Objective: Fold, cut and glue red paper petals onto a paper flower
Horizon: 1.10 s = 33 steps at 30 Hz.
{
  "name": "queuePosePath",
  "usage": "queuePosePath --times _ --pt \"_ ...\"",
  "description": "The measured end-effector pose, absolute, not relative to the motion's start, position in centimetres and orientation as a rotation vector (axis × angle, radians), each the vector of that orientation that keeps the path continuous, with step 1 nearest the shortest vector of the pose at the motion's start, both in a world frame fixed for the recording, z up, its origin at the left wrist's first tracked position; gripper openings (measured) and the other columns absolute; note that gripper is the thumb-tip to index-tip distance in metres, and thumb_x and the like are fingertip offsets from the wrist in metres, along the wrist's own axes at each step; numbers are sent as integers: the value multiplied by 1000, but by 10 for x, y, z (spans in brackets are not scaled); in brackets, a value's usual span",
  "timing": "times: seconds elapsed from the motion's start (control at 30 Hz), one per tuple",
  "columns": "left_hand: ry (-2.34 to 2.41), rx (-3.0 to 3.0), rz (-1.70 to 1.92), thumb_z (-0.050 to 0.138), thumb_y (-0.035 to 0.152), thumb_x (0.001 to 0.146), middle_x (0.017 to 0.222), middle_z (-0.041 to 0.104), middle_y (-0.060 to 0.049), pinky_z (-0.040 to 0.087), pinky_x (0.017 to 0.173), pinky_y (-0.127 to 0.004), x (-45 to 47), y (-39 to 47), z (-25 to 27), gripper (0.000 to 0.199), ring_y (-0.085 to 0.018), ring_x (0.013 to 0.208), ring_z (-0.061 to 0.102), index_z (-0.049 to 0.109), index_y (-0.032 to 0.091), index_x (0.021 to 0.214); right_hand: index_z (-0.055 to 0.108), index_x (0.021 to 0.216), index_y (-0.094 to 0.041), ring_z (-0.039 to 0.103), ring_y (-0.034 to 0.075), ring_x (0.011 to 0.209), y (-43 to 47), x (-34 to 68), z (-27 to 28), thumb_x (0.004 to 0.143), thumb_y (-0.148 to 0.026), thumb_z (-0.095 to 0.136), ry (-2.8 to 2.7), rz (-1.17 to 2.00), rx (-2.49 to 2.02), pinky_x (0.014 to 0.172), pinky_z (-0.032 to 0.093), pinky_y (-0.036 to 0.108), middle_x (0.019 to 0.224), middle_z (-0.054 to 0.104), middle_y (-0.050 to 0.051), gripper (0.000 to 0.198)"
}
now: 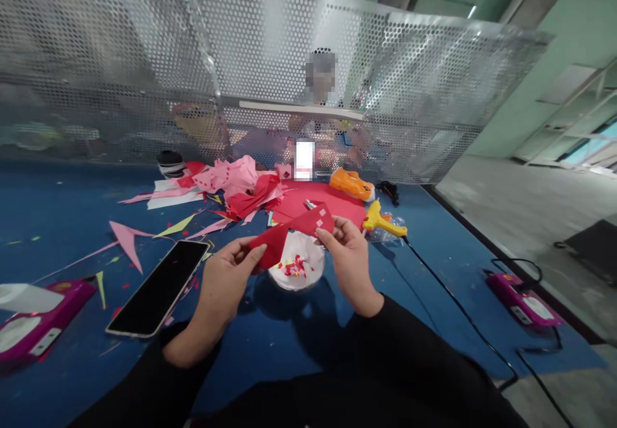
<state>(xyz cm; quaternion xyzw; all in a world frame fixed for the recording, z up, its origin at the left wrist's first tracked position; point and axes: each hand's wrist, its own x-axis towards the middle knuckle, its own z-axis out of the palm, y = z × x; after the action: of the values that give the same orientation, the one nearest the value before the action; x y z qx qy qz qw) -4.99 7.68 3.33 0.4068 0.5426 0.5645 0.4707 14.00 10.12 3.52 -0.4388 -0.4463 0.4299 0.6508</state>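
Stretched between my two hands is a piece of red paper (274,245), folded or creased, with small light squares near its right end. My left hand (230,279) pinches its left end between thumb and fingers. At the other end, my right hand (348,258) grips the paper the same way. Just below and behind the paper stands a white round bowl (303,279) holding small red, yellow and white paper bits. A pile of red paper sheets (344,204) lies beyond the bowl.
A phone (157,290) lies left of my hands, near pink paper scraps (126,243). Right are a yellow glue gun (383,221) with a black cord, an orange packet (351,184) and a purple power strip (523,299). A perforated metal screen (270,49) stands behind; a person sits beyond.
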Motion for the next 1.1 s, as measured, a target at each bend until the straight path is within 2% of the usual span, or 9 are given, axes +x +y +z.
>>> queuePosePath --times 0.07,0.13,0.2,0.27,0.33,0.47,0.8,0.93,1.1 --pt "1349 972 1390 87 43 65 75 74 -2 49 56 -23 -51 77 35 40 -13 61 62 74 18 93 62 94 -21 65 16 64 103 151 40 78 -42 71 -1154 898 -1042 65 53 31 70 67 -3 28" --pt "1363 958 1409 87 40 64 70 73 -1 46 52 -21 -53 78 37 36 -12 57 59 76 18 89 63 94 -21 67 19 73 109 176 48 85 -42 62 -1355 656 -1128 70 53 34 81 71 3 23" --pt "1368 951 1416 86 39 64 67 71 0 42 49 -20 -54 78 40 33 -11 54 55 76 18 87 64 104 -20 68 23 86 118 214 56 88 -32 57 -1567 153 -1359 80 50 38 96 73 9 21" --pt "1362 945 1408 86 37 65 67 71 0 40 49 -20 -54 78 43 30 -10 54 53 77 18 87 64 114 -14 66 30 98 129 255 59 85 -23 55 -1752 -308 -1724 83 46 43 111 70 18 31" --pt "1344 940 1385 86 37 66 70 72 0 41 50 -20 -54 77 45 29 -10 57 54 77 19 87 67 108 -11 65 33 98 138 287 56 86 -22 52 -1947 -492 -2065 80 43 42 107 70 21 29" --pt "1324 904 1346 86 37 66 72 72 -2 43 53 -23 -53 77 45 28 -12 59 56 77 20 86 68 110 -14 66 27 93 148 314 38 84 -21 53 -2161 -457 -2262 75 39 35 107 71 16 30" --pt "1316 794 1302 89 34 61 68 72 1 48 55 -22 -50 78 41 25 -12 60 60 76 21 77 65 118 -13 61 30 98 153 304 23 84 -14 51 -2201 -488 -2221 73 36 36 113 67 18 37" --pt "1308 845 1315 90 36 61 66 70 2 45 47 -19 -50 77 43 27 -10 55 57 74 20 75 65 109 -11 61 27 90 153 302 21 83 -19 56 -2211 -487 -2209 70 37 34 106 65 18 28" --pt "1345 909 1286 83 46 68 61 68 0 42 40 -20 -48 75 46 31 -12 48 59 72 18 74 62 109 -13 59 24 79 149 303 27 81 -24 58 -2009 -401 -2096 64 39 33 107 61 16 30"
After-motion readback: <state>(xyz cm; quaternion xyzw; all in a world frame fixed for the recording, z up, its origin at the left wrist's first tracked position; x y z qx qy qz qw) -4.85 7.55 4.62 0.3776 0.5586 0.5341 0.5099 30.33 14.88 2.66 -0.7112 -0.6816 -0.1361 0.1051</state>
